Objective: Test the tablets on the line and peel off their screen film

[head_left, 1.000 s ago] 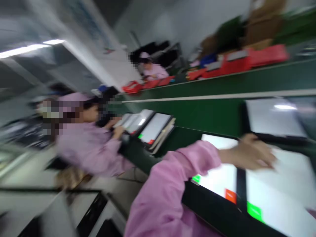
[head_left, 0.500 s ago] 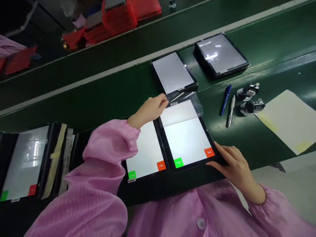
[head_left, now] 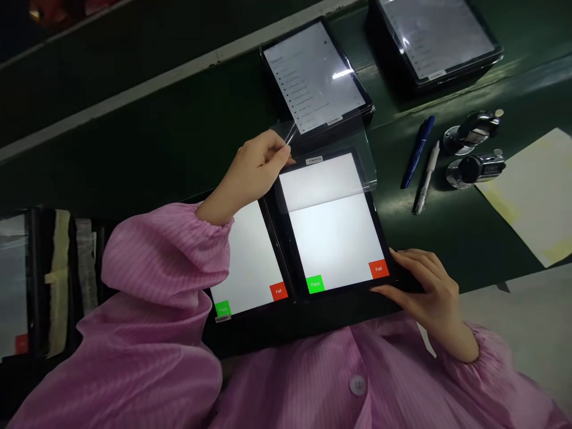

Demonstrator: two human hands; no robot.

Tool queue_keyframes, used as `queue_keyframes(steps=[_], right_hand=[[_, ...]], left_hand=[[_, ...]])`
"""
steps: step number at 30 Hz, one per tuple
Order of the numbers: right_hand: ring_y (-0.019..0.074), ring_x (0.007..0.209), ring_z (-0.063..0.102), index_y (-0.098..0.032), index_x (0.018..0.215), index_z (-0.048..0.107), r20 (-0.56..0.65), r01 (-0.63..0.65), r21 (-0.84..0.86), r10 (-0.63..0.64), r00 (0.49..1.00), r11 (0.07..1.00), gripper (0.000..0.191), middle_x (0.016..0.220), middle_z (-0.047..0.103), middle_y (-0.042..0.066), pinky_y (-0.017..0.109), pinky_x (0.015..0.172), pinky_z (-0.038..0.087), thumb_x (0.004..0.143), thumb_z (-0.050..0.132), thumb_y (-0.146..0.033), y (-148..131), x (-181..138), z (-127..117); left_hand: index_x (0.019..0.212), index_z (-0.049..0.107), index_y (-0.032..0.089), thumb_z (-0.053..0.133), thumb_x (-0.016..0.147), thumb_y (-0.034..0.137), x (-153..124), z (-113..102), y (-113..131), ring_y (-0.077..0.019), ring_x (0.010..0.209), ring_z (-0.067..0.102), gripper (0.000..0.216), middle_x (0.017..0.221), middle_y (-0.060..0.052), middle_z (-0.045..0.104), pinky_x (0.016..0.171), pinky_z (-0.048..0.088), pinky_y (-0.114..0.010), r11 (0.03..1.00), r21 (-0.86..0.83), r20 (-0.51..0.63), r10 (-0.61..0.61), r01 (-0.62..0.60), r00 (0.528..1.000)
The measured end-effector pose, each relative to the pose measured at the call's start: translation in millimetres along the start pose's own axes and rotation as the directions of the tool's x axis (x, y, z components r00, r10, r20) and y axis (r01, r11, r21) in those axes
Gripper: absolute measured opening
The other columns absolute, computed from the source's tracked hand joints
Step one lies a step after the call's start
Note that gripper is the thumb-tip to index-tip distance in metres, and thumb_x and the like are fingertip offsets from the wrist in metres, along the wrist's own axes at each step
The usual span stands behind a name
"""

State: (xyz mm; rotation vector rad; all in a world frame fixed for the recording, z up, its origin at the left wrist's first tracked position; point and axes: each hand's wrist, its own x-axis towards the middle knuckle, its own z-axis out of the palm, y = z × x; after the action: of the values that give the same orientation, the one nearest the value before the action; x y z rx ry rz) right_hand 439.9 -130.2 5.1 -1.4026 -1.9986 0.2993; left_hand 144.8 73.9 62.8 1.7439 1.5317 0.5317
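A lit tablet (head_left: 333, 232) with a white screen and green and red buttons lies before me. My left hand (head_left: 254, 173) pinches the corner of a clear protective film (head_left: 353, 149) raised over the tablet's far edge. At the tablet's near right corner my right hand (head_left: 424, 292) grips it, fingers curled round the edge. A second lit tablet (head_left: 248, 262) lies to the left, partly under my left forearm.
Two more tablets (head_left: 313, 77) (head_left: 440, 36) lie further back on the green belt. A blue pen (head_left: 417, 152), a white pen (head_left: 426, 179), two metal counters (head_left: 476, 170) and a paper sheet (head_left: 536, 190) sit to the right. Stacked tablets (head_left: 27, 280) stand at the left.
A second ago the view was blurred and turned toward co-workers at the left; it now looks down at the tablets. Since half a second ago the film's corner is raised higher.
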Motion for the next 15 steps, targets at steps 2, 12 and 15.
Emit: queue_keyframes(steps=[2, 12, 15], right_hand=[[0.0258, 0.090, 0.070, -0.023, 0.137, 0.068, 0.006, -0.015, 0.024, 0.015, 1.000, 1.000, 0.053, 0.097, 0.074, 0.007, 0.041, 0.073, 0.062, 0.093, 0.081, -0.048, 0, 1, 0], [0.0233, 0.086, 0.067, -0.025, 0.144, 0.065, 0.013, 0.001, 0.067, -0.002, 1.000, 0.998, 0.059, 0.094, 0.071, 0.005, 0.038, 0.070, 0.061, 0.091, 0.083, -0.043, 3, 3, -1], [0.0253, 0.090, 0.067, -0.025, 0.144, 0.064, 0.050, -0.014, 0.046, 0.011, 0.999, 0.999, 0.058, 0.100, 0.071, 0.007, 0.040, 0.073, 0.061, 0.093, 0.080, -0.049, 5, 3, -4]], left_hand=[[0.090, 0.059, 0.023, 0.057, 0.104, 0.028, -2, 0, -2, -0.0242, 0.106, 0.077, 0.015, 0.099, -0.005, 0.078, 0.096, 0.060, -0.039, 0.997, -0.076, -0.015, -0.037, 0.035, 0.999], [0.083, 0.059, 0.022, 0.057, 0.104, 0.018, -3, 3, -11, -0.0220, 0.101, 0.077, 0.021, 0.093, -0.004, 0.079, 0.099, 0.060, -0.042, 0.984, -0.165, -0.079, -0.089, 0.075, 0.993], [0.085, 0.061, 0.022, 0.058, 0.103, 0.021, -3, 3, -17, -0.0222, 0.099, 0.077, 0.018, 0.094, -0.004, 0.080, 0.094, 0.061, -0.040, 0.988, -0.154, -0.090, -0.048, 0.033, 0.995]])
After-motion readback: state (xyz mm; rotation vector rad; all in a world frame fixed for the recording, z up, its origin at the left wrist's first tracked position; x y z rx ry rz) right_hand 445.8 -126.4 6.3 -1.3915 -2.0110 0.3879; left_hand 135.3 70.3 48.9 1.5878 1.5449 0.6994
